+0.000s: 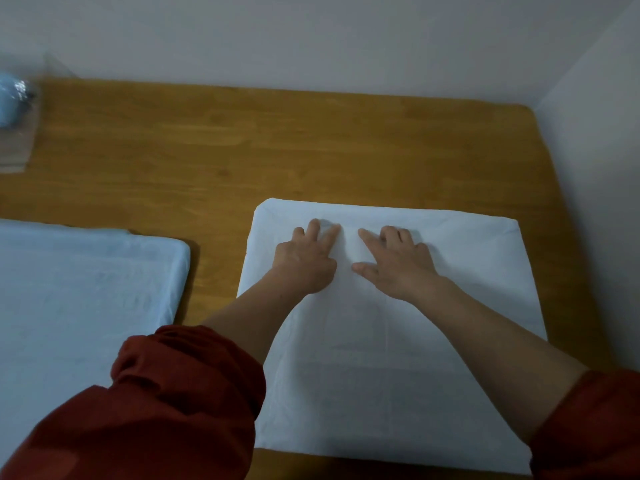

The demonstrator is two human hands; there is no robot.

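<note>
"Where's the cloth they're working on?"

"The folded white cloth (398, 341) lies flat on the desk (242, 150), over on the right side, with its near edge close to the person."

"And the hands?"

"Both are on its far half, side by side and just apart. The left hand (304, 261) lies palm down with its fingers stretched out flat against the fabric. The right hand (394, 261) does the same, with the forefinger and thumb spread wide. Neither is gripping anything; the fingers are open and only press on the cloth."

"Anything else on there?"

"A pale blue cloth (79, 299) is spread flat to the left, apart from the white one with bare wood between them. In the far left corner sits a clear plastic bag (15, 109) with something light blue inside, too blurred to tell what. The red sleeves (180, 393) are pushed up the forearms."
</note>
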